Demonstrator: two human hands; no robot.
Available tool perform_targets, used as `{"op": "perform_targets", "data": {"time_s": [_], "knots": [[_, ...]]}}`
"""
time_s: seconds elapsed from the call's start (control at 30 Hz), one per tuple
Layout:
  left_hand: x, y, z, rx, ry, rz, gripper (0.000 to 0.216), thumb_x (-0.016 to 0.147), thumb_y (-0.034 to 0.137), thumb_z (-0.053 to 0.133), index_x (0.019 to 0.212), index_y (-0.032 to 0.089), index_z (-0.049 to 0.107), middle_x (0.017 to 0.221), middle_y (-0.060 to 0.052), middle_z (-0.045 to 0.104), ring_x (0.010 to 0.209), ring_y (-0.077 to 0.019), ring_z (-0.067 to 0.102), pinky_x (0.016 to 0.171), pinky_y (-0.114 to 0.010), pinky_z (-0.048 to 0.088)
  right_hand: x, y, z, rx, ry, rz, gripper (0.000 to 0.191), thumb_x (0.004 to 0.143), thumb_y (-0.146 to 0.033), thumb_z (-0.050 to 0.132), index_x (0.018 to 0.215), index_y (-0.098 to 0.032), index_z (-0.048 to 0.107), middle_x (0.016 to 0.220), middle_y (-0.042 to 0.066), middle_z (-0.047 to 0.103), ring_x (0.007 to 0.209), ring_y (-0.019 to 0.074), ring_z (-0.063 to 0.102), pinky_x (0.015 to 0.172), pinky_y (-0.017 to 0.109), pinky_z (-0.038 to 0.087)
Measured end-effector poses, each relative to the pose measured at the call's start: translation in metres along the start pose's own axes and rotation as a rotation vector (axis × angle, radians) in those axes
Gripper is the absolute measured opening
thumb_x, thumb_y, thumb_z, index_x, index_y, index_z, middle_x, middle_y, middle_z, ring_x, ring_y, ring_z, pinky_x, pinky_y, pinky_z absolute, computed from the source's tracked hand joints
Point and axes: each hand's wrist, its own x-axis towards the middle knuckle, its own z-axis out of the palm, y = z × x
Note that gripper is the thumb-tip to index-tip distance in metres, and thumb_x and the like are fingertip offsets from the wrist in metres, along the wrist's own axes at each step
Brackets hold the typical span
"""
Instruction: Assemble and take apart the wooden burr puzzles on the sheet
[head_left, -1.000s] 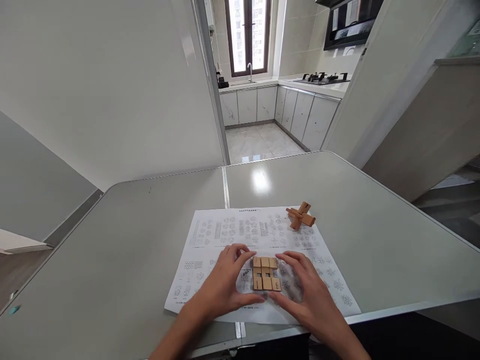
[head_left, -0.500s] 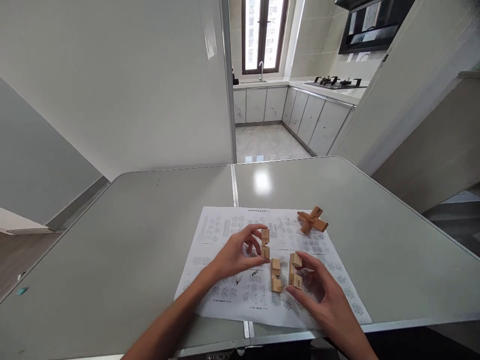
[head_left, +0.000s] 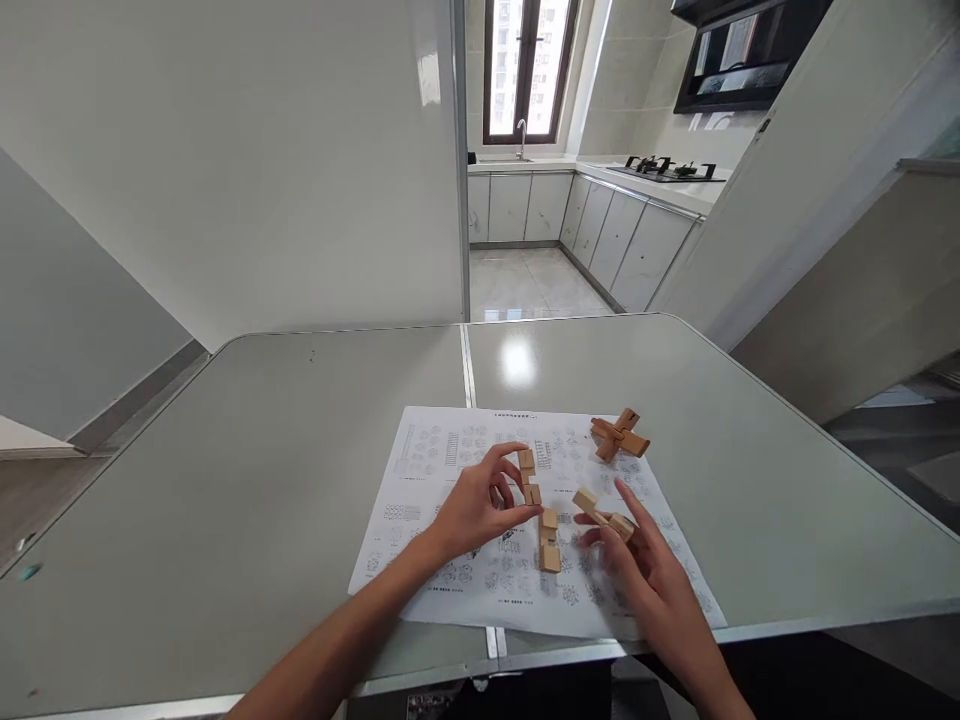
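- Three loose wooden blocks plus one built wooden cross [head_left: 620, 436], all over a paper sheet [head_left: 442, 560] printed with small diagrams.
- Sheet lies flat on the grey desk [head_left: 285, 450], at the middle of the near edge, with its near border almost at that edge.
- Left hand [head_left: 472, 510]: fingers [head_left: 504, 452] curled narrow, pinching the upright block [head_left: 529, 478] between thumb and index. The block is notched, stands roughly vertical and sits over the centre of the sheet. Can't tell whether its lower end touches the paper.
- Right hand [head_left: 649, 575]: fingers [head_left: 626, 500] closed around the tilted block [head_left: 600, 512], thumb underneath, index stretched along the far side. The block is held slanted, just right of sheet centre.
- Loose block [head_left: 549, 540]: notched, lying on the sheet between the two hands. It is just below the upright block and near the right thumb. Neither hand grips it.
- Wooden cross rests on the far right corner of the sheet, apart from both hands.
- Desk has a seam running front to back, passing under the sheet.
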Motion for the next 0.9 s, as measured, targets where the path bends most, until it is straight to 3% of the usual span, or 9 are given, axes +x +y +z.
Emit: {"op": "perform_targets", "data": {"time_s": [0.13, 0.27, 0.4, 0.6, 0.77, 0.9], "knots": [[0.000, -0.002, 0.000, 0.027, -0.014, 0.012, 0.072, 0.079, 0.041, 0.085, 0.141, 0.031, 0.049, 0.100, 0.001, 0.066, 0.064, -0.0096, 0.062, 0.058, -0.023, 0.051, 0.001, 0.002, 0.001, -0.013, 0.007, -0.033, 0.056, 0.104, -0.059, 0.045, 0.151, -0.027, 0.045, 0.113, 0.009, 0.077, 0.077, 0.0214, 0.066, 0.084, 0.038, 0.056], [-0.001, -0.003, 0.000, 0.029, -0.053, 0.024, 0.073, 0.080, 0.044, 0.085, 0.141, 0.030, 0.049, 0.100, 0.000, 0.068, 0.064, -0.0109, 0.064, 0.057, -0.023, 0.050, 0.001, 0.003, 0.002, 0.004, 0.009, -0.057, 0.046, 0.104, -0.060, 0.045, 0.129, -0.024, 0.061, 0.102, 0.007, 0.076, 0.077, 0.0199, 0.063, 0.079, 0.033, 0.055], [-0.002, -0.005, 0.000, 0.053, -0.061, 0.060, 0.073, 0.079, 0.047, 0.085, 0.140, 0.030, 0.049, 0.103, 0.000, 0.069, 0.065, -0.0112, 0.065, 0.058, -0.024, 0.051, 0.001, 0.005, 0.000, -0.024, 0.027, -0.003, 0.051, 0.103, -0.062, 0.048, 0.136, -0.025, 0.061, 0.088, 0.002, 0.069, 0.080, 0.0202, 0.063, 0.078, 0.031, 0.054], [-0.003, -0.005, 0.001, 0.077, -0.063, 0.097, 0.072, 0.078, 0.047, 0.086, 0.138, 0.029, 0.050, 0.106, -0.001, 0.069, 0.066, -0.0115, 0.065, 0.059, -0.025, 0.051, 0.010, -0.011, 0.007, 0.030, -0.139, -0.072, 0.050, 0.106, -0.057, 0.043, 0.147, -0.028, 0.051, 0.102, 0.004, 0.069, 0.083, 0.0196, 0.064, 0.085, 0.033, 0.054], [-0.004, -0.002, 0.000, 0.052, -0.087, 0.093, 0.071, 0.078, 0.046, 0.086, 0.138, 0.029, 0.052, 0.103, 0.000, 0.067, 0.066, -0.0109, 0.063, 0.060, -0.025, 0.051, 0.025, -0.029, 0.019, 0.044, -0.167, -0.174, 0.033, 0.103, -0.053, 0.053, 0.122, -0.026, 0.060, 0.100, 0.006, 0.072, 0.087, 0.0217, 0.067, 0.082, 0.033, 0.055], [-0.005, 0.001, -0.001, 0.051, -0.110, 0.105, 0.071, 0.080, 0.047, 0.085, 0.139, 0.029, 0.052, 0.096, 0.001, 0.066, 0.066, -0.0114, 0.062, 0.062, -0.025, 0.052, 0.031, -0.034, 0.021, 0.023, -0.195, -0.187, 0.034, 0.103, -0.052, 0.054, 0.121, -0.025, 0.063, 0.117, 0.009, 0.072, 0.095, 0.0239, 0.070, 0.082, 0.033, 0.057]]}}
